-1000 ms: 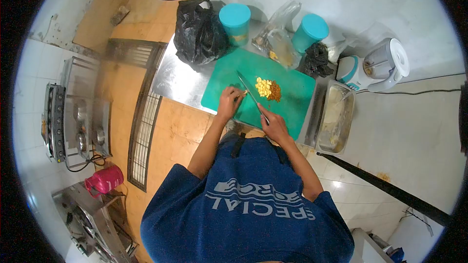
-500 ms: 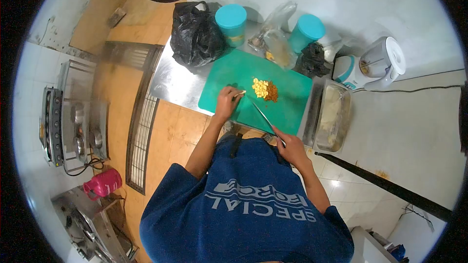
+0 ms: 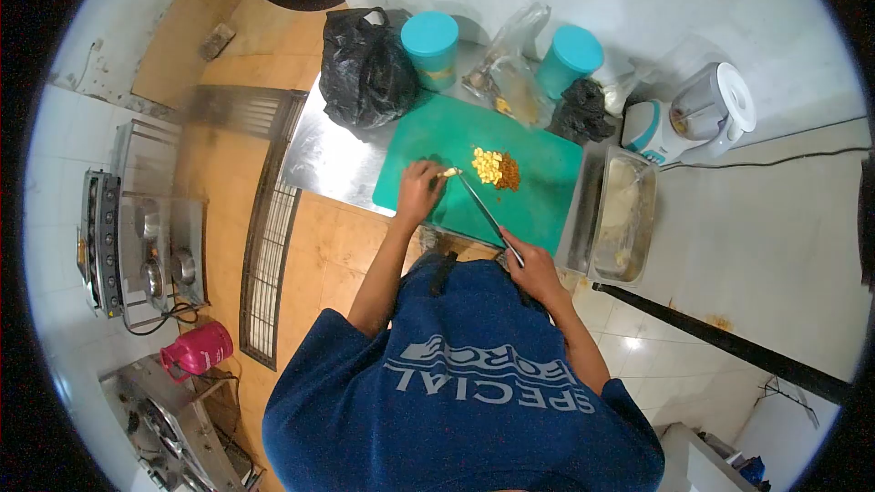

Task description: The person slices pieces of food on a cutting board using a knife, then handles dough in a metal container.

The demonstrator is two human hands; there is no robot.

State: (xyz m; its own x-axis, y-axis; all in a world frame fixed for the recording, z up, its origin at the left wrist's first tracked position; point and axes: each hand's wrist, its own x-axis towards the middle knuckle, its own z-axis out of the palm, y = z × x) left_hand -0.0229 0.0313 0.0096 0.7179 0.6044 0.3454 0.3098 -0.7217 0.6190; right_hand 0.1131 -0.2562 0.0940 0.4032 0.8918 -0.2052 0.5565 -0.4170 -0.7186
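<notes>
On the green cutting board [image 3: 538,205], my left hand [image 3: 419,191] pinches a small pale-yellow piece of food [image 3: 449,172], too small to name. A long knife [image 3: 483,205] is gripped in my right hand [image 3: 530,266]. Its blade points up and left over the board, with the tip at the pale piece beside my left fingertips. Just right of the tip lies a heap of chopped yellow pieces [image 3: 487,164], touching a pile of orange-brown bits [image 3: 509,173].
Behind the board stand a black plastic bag [image 3: 365,73], two turquoise-lidded containers [image 3: 430,46] [image 3: 572,55], a clear bag [image 3: 515,82] and a smaller black bag [image 3: 583,111]. A blender [image 3: 706,109] and a metal tray [image 3: 645,219] are on the right.
My right hand has moved up and left, bringing the knife tip to the pale piece. My left hand stays in nearly the same place, and the chopped heaps look unchanged.
</notes>
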